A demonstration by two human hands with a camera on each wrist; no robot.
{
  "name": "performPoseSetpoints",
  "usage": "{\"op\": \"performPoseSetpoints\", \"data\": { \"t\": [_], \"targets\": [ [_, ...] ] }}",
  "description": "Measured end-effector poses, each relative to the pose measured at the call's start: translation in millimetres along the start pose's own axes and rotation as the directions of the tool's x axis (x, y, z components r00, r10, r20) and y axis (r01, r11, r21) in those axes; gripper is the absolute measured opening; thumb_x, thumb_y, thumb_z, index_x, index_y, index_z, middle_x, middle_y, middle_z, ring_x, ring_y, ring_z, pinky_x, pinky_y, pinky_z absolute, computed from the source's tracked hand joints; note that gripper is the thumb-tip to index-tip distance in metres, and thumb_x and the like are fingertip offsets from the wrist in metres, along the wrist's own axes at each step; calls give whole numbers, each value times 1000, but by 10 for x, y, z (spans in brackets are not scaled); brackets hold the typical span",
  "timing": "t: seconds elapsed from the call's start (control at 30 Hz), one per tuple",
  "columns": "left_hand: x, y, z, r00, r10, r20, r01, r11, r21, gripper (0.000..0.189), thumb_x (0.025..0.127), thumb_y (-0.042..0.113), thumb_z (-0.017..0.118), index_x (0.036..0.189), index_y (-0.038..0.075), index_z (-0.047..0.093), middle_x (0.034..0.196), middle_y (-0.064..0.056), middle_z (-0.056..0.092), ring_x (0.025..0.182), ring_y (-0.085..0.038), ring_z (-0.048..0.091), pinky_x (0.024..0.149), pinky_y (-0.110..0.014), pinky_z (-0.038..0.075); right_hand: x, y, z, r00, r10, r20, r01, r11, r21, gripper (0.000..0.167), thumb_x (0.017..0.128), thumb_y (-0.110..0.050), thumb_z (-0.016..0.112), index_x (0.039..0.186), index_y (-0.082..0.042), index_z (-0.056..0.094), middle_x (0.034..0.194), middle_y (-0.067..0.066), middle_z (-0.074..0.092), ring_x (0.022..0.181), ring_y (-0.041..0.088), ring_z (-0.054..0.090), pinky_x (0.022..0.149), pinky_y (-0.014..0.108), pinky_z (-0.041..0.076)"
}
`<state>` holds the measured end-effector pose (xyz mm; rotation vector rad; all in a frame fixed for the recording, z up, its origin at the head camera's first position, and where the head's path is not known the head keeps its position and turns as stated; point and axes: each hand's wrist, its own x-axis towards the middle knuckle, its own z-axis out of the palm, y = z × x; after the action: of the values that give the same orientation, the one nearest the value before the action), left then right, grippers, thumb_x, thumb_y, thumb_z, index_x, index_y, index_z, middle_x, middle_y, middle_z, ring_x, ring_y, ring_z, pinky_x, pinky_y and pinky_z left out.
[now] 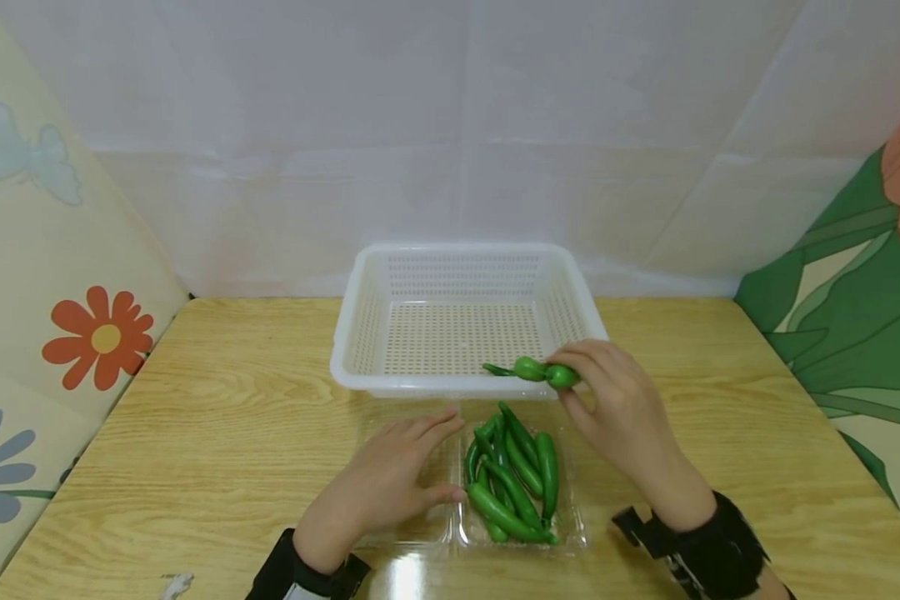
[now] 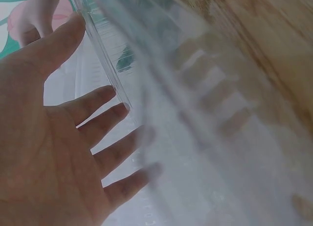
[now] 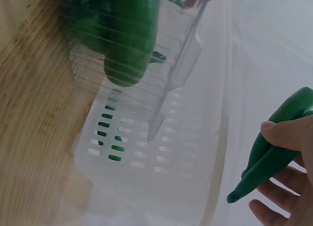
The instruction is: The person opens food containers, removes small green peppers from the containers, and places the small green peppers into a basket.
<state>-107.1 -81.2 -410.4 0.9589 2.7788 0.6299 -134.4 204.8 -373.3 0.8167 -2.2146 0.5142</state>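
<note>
My right hand (image 1: 622, 417) pinches green chili peppers (image 3: 286, 108) between thumb and fingers, holding them over the front right rim of a white plastic basket (image 1: 457, 384). In the right wrist view two of them lie side by side, tips pointing away from the hand. Several more green chilies (image 1: 506, 492) lie heaped in a clear plastic box (image 1: 576, 537) in front of the basket. My left hand (image 1: 386, 475), fingers spread and straight, is at the box's left side, fingertips at its edge, over the clear hinged lid (image 1: 412, 540).
Slotted walls and a gridded floor (image 1: 461, 337) make up the basket, and green shows through some slots in the right wrist view. A white sheet (image 1: 450, 142) hangs behind the wooden table (image 1: 232, 433). A small whitish scrap (image 1: 177, 586) lies at the front left.
</note>
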Motion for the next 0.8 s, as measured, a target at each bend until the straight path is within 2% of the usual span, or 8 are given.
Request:
{"op": "performPoseSetpoints", "data": {
  "t": [0.27,0.57,0.8],
  "targets": [
    [10,-1,0,1000,1,-2,-1,1000,6,81,87,57,66,152,17,40,159,0,34,139,-27,40,114,-52,31,-29,57,32,999,32,22,-31,999,-42,44,66,11,85,106,5,69,109,19,67,101,35,62,89,49,52],
    [7,-1,5,1000,5,-3,-5,1000,9,81,87,57,66,153,17,40,159,0,34,140,-27,40,114,-52,31,-64,140,91,992,105,63,-101,993,-68,41,69,10,83,107,5,68,111,21,67,103,36,62,92,50,51],
    [13,-1,10,1000,7,0,-7,1000,13,81,87,57,66,153,17,39,159,0,34,139,-27,40,115,-51,31,-81,175,117,989,136,59,-133,990,-54,41,72,10,82,110,6,66,109,22,68,100,36,63,88,50,54]
  ]
}}
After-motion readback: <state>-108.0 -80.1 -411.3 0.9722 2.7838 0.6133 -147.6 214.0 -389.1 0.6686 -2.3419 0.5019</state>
